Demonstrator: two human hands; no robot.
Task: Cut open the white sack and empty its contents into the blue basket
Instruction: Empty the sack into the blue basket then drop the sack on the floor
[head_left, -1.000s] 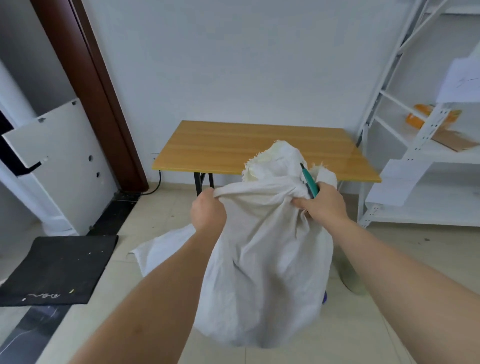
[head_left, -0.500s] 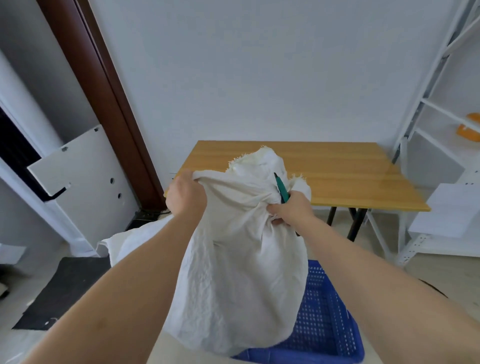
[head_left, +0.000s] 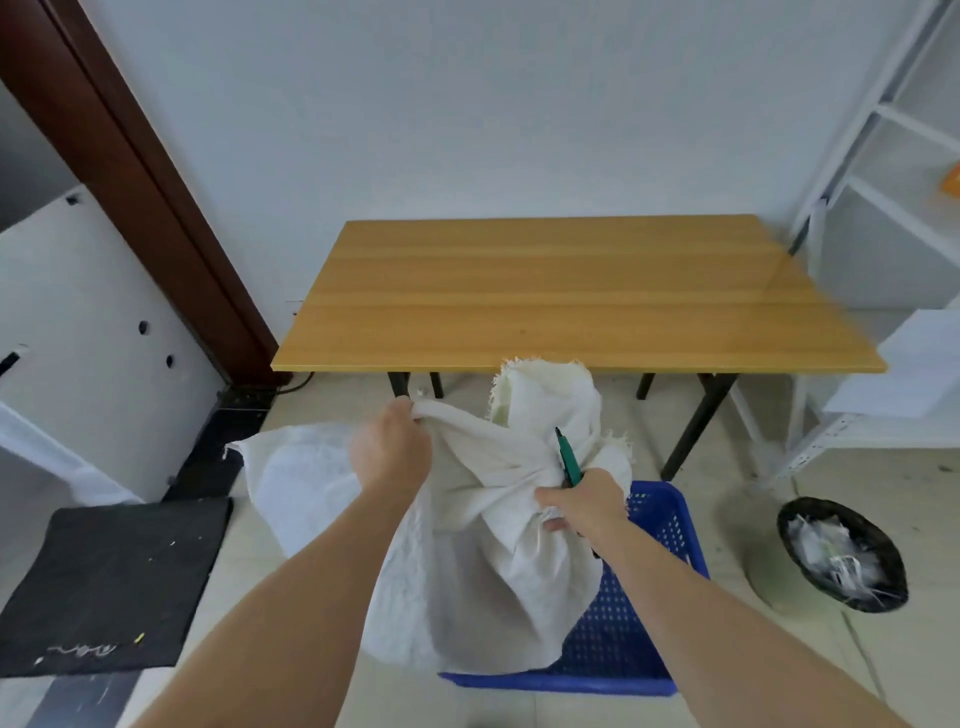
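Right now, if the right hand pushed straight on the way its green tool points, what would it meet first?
Most likely the white sack: the green tool in the right hand points up into its bunched, frayed top. Beyond that lies the wooden table; depth is unclear.

The sack (head_left: 483, 561) is held over the basket (head_left: 644, 597), in front of the table (head_left: 561, 296). A bin (head_left: 841, 553) is seen right of the basket, and a mat (head_left: 104, 587) left. What may be shelves (head_left: 883, 208) stand right of the table.

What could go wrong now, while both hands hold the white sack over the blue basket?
The right hand grips the white sack together with a green-handled tool pointing up toward the cloth, so it might snag or slip. The sack also hangs past the left rim of the blue basket, where the left hand holds it, so contents may spill onto the floor.
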